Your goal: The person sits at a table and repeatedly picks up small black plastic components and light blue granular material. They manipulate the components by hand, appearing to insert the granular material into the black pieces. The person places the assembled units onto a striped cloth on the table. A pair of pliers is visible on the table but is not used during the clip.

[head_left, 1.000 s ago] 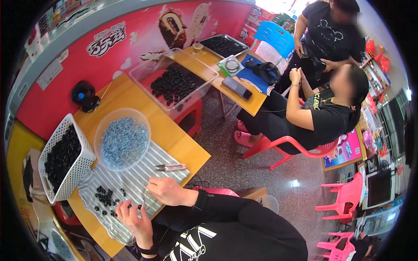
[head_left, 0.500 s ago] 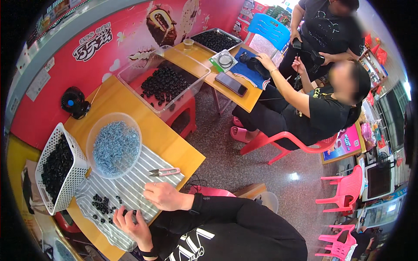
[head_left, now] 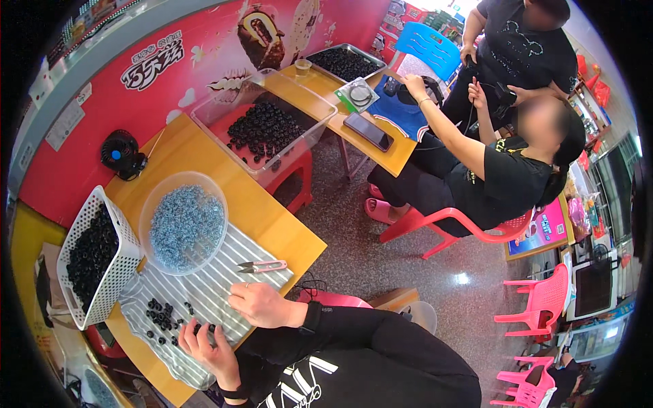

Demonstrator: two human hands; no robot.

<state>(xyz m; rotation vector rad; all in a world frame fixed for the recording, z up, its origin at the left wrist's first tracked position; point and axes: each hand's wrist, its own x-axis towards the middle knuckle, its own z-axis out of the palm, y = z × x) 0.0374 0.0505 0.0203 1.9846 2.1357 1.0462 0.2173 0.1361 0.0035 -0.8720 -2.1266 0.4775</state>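
Observation:
My left hand rests at the near edge of a grey-and-white striped cloth. Its fingers are bent around small black ring-like pieces, some of which show at the fingertips. To its right, my right hand hovers over the cloth with thumb and fingers pinched together; whatever they hold is hidden or too small to name. Several loose black pieces lie on the cloth just beyond my left hand. Pink-handled thread snips lie beyond my right hand, blades pointing left.
A clear round bowl of small blue pieces and a white perforated basket of black pieces stand left. Behind are a small fan and a clear bin of black parts. Two people are across, one seated on a red chair.
The view has shifted slightly. My hands stay almost in the same place, fingers barely moved. Across the way, the seated person's arm has lifted from the dark item on the blue cloth.

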